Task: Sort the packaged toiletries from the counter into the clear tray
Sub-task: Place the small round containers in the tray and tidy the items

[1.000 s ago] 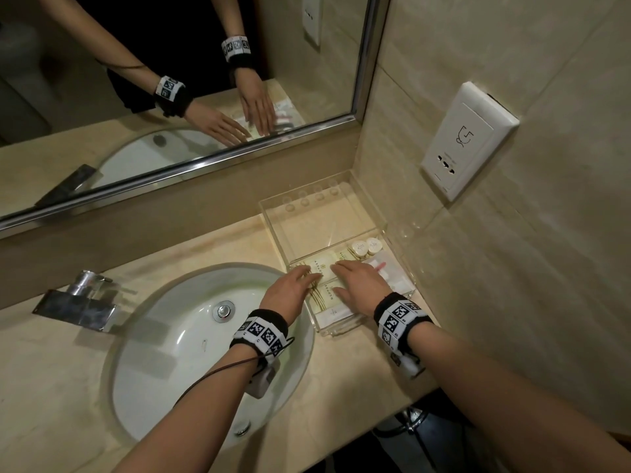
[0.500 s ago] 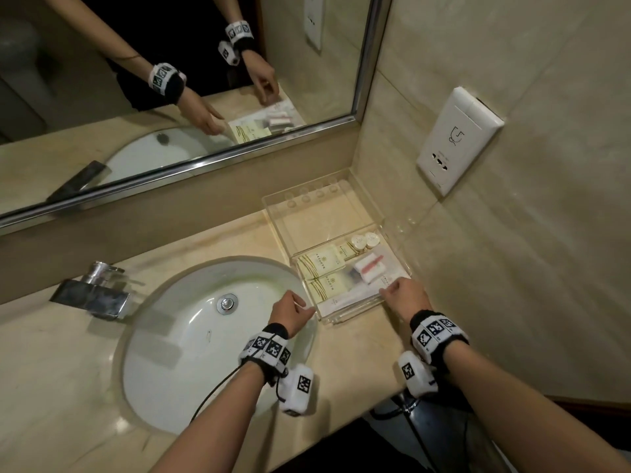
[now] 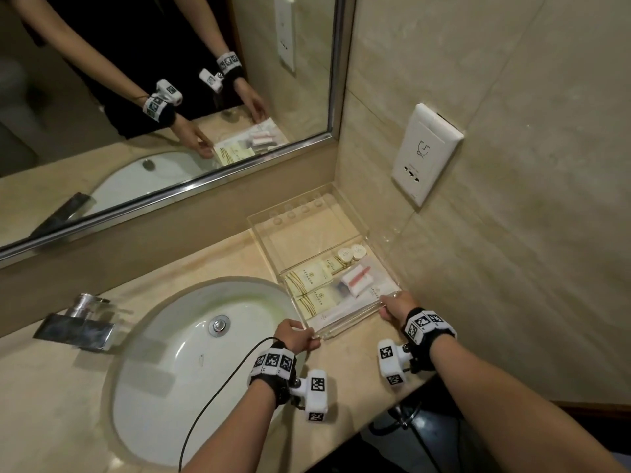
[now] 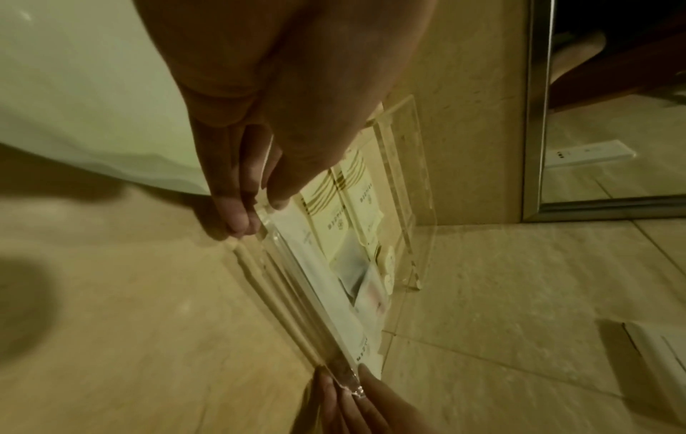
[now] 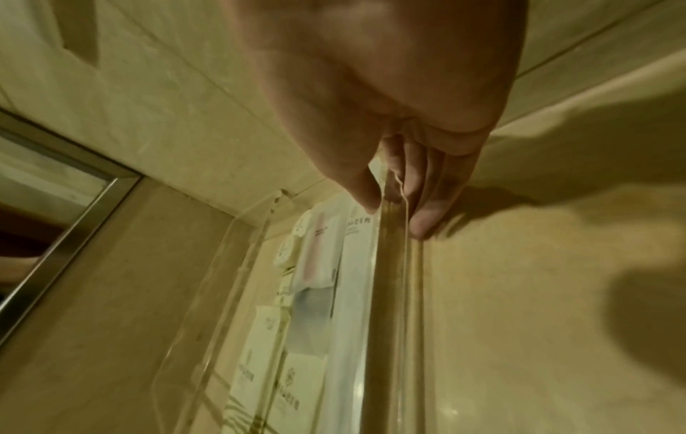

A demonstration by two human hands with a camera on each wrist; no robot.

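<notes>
Both hands have left the packets; the left hand [image 3: 296,337] and right hand [image 3: 396,304] each pinch the clear acrylic tray's [image 3: 345,327] front corners; uneven pulling could spill it off the surface.

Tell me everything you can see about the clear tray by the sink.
The clear tray looks like rigid transparent plastic, rectangular with low walls and a divider. It sits flat on the beige counter in the wall corner. Its far section is bare; the near one holds packaged toiletries. The left hand and right hand each pinch a near corner.

Print on the cream sachets [image 3: 309,278] in the clear tray [image 3: 345,331]: too small to read.
</notes>
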